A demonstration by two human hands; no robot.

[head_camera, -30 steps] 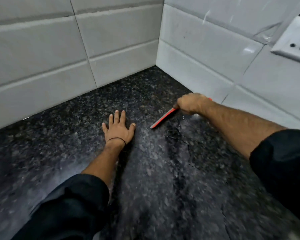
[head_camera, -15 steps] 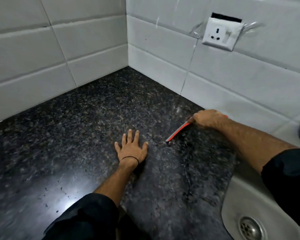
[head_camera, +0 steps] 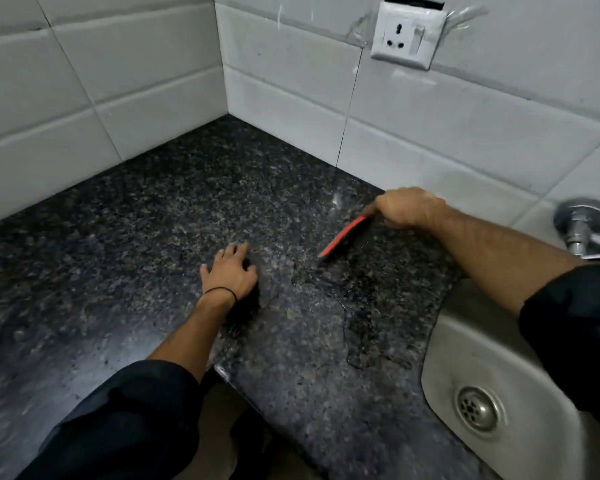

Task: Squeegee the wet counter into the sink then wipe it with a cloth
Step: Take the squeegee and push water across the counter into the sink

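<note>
While the right hand is gripping the red squeegee by its handle, the blade is touching the wet worktop near its back edge (a water film is lying toward the sink at the right edge). The left hand is resting palm-down mid-worktop, fingers loosely bent, holding nothing.

no readable text, label or number shows on anything here.

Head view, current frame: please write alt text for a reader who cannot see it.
A right hand grips a red squeegee, blade down on a wet dark speckled counter, beside a steel sink at right. The left hand rests on the counter nearby; white tiled walls, a socket and a tap stand behind.
</note>
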